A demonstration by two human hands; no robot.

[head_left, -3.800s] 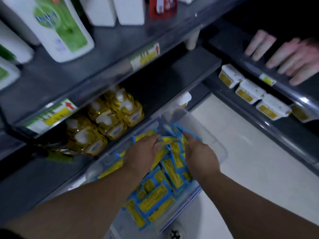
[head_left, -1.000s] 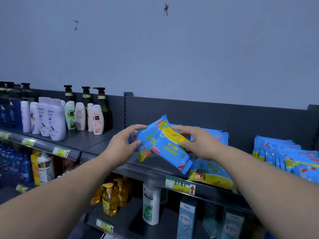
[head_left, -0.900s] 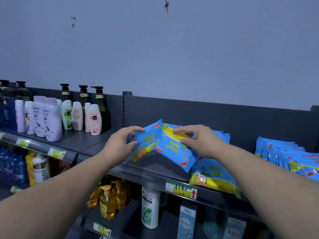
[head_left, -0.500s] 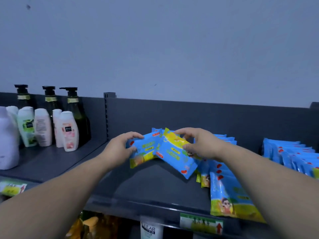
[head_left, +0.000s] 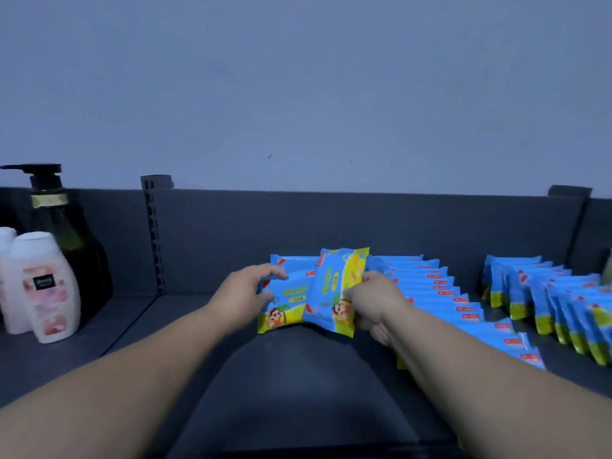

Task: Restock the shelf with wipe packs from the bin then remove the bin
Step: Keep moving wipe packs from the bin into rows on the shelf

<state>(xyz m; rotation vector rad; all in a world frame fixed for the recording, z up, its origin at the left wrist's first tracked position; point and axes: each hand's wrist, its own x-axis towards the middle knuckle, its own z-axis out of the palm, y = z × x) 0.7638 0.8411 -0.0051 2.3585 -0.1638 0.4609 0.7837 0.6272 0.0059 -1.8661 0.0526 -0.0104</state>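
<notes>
Apparently, left hand [head_left: 245, 293], right hand [head_left: 372, 301] gripping packs [head_left: 326, 283] edgewise

Dark grey shelf [head_left: 291, 385]. Right half: two rows of blue packs [head_left: 440, 293] standing on edge, overlapped front to back. Left end: white bottles [head_left: 49, 286] with a dark pump bottle [head_left: 76, 233] just behind.

No text fully legible. On left wipe pack [head_left: 291, 294], frame centre: yellow print on blue, blurred; small line below it seems to start "10", rest unreadable. On right wipe pack [head_left: 332, 286], overlapping it: vertical yellow print, unreadable. On shelved packs [head_left: 437, 283], centre right: red tags with pale lettering, too small. On white bottle [head_left: 49, 286], left edge: dark label, pale script, illegible.
</notes>
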